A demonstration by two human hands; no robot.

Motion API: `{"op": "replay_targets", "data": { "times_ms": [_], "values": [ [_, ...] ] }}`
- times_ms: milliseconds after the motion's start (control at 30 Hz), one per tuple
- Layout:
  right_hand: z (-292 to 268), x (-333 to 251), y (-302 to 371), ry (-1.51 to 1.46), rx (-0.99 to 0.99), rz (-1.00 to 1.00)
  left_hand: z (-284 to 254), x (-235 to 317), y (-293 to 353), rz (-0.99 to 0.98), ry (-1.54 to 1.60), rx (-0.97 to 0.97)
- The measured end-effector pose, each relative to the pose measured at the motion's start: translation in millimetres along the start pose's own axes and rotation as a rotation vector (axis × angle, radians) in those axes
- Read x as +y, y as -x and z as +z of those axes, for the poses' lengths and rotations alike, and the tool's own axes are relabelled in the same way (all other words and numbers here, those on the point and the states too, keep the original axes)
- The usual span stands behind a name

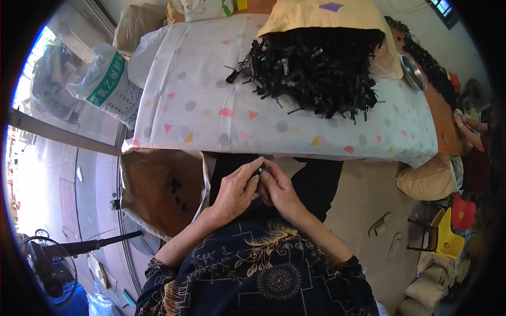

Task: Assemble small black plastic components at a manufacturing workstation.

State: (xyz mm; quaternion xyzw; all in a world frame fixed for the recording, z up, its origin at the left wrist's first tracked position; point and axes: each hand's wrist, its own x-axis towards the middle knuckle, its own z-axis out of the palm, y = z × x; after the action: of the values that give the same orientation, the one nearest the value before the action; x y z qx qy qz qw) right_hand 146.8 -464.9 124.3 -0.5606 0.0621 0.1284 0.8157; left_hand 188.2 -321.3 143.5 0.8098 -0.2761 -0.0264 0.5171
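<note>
Between my fingertips, a small black piece (260,169) sits where my left grip (235,190) and right grip (280,193) meet, both pinched nearly closed around it. Only a few dark bits (176,184) lie in the open sack (138,181) at nine o'clock, against a big black heap (311,73) at one o'clock, so I judge most remains to do. That heap spills from a yellow bag (300,18) onto the desk's patterned cloth (203,100), with a fan (50,266) at eight o'clock and a yellow chair (450,237) at four.

Left hand (232,192), right hand (283,196): together, pinching small black part (260,169).
Pile (316,73): black, one o'clock from hands, on cloth (203,105).
Sack (150,181): nine o'clock, open, black pieces (175,185) inside.
Fan (52,271): eight o'clock.
</note>
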Motion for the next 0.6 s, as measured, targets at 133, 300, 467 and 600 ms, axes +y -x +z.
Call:
{"op": "replay_targets", "data": {
  "times_ms": [133, 300, 467, 600],
  "values": [
    [11, -2, -4, -0.011, 0.03, 0.103, -2, -4, 8, -0.035, -0.046, 0.052],
    [-2, 11, -36, 0.268, -0.09, -0.032, -23, -16, 14, -0.083, -0.032, 0.074],
    [-26, -67, -82, 1.388, 0.305, -0.51, -90, -50, 62, -0.262, -0.363, 0.354],
    [-72, -98, -133, 1.848, 0.413, -0.48, -126, -86, 105, -0.409, -0.599, 0.293]
  ]
}}
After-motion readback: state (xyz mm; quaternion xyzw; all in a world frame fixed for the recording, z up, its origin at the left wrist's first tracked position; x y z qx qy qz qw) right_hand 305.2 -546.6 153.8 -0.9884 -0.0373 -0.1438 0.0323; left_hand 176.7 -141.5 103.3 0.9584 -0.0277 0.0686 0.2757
